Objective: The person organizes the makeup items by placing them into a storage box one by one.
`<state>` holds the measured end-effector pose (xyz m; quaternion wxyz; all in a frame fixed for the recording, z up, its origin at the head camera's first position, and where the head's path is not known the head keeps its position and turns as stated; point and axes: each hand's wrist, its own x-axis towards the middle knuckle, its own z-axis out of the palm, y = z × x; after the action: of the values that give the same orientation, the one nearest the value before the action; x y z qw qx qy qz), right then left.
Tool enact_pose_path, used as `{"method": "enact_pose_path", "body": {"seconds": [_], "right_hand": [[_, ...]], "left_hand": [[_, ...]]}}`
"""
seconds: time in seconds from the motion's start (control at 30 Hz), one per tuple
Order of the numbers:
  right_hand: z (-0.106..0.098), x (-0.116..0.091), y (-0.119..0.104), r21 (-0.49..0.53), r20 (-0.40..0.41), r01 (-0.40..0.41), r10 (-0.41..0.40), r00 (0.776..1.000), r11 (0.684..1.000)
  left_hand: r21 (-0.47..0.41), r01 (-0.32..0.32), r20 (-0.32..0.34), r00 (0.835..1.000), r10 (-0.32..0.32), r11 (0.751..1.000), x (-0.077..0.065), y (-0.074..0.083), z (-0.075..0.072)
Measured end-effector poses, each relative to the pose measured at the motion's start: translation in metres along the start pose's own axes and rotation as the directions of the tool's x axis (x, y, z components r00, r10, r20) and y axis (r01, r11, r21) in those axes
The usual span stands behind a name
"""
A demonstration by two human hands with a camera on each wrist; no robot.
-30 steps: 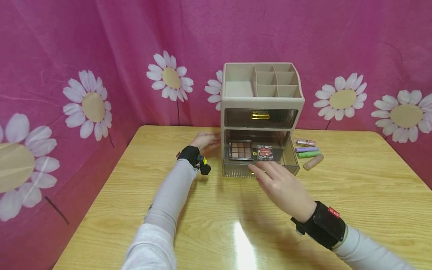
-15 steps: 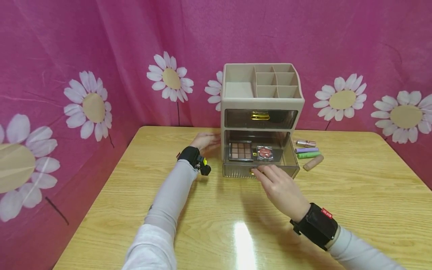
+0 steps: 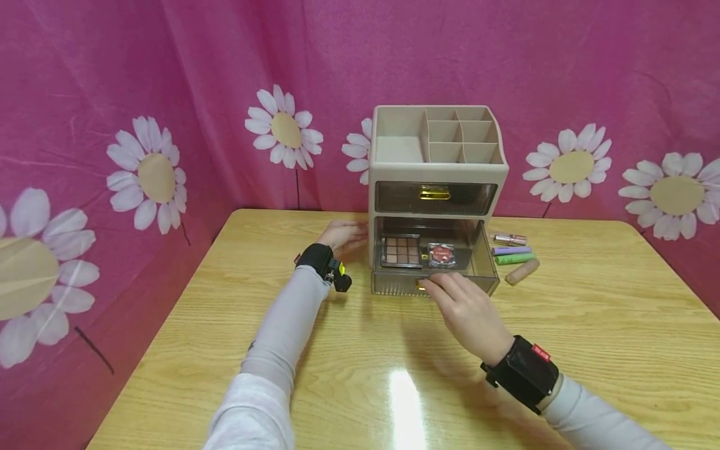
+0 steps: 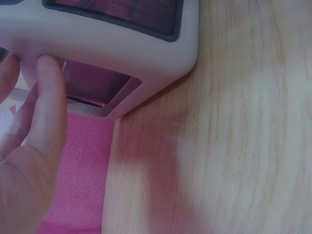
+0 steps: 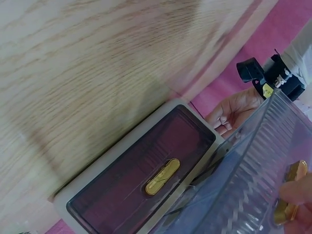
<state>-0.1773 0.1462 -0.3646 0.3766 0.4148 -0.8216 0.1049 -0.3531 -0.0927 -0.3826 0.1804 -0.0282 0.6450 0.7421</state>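
Observation:
A beige makeup organizer stands on the table with its see-through middle drawer pulled out. Inside the drawer lie an eyeshadow palette and a small red-centred compact. My right hand is at the drawer front. In the right wrist view its thumb and fingers pinch the gold handle. My left hand rests against the organizer's left side, and in the left wrist view its extended fingers touch the side wall beside an opening.
Right of the organizer lie a shiny pink tube, a purple tube, a green tube and a beige tube. A closed upper drawer and a closed lower drawer show. A pink daisy curtain hangs behind.
My right hand has come slightly down onto the drawer handle, and its fingers have closed on it. The left hand and the drawer look unmoved.

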Motion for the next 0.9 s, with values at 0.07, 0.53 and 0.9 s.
{"method": "enact_pose_path", "body": {"seconds": [0.07,0.53,0.9], "right_hand": [[0.001,0.002,0.001,-0.003,0.002,-0.004,0.004,1.000,1.000],[0.015,0.020,0.029,-0.028,0.022,-0.064,0.064,0.998,0.998],[0.029,0.033,0.051,-0.038,0.037,-0.107,0.109,0.993,0.993]], "left_hand": [[-0.005,0.002,-0.002,1.000,-0.002,1.000,0.000,0.000,0.000],[-0.022,0.002,0.015,1.000,-0.001,1.000,-0.006,0.005,0.002],[-0.037,0.004,0.008,1.000,-0.003,0.999,0.005,-0.004,0.000]]}}
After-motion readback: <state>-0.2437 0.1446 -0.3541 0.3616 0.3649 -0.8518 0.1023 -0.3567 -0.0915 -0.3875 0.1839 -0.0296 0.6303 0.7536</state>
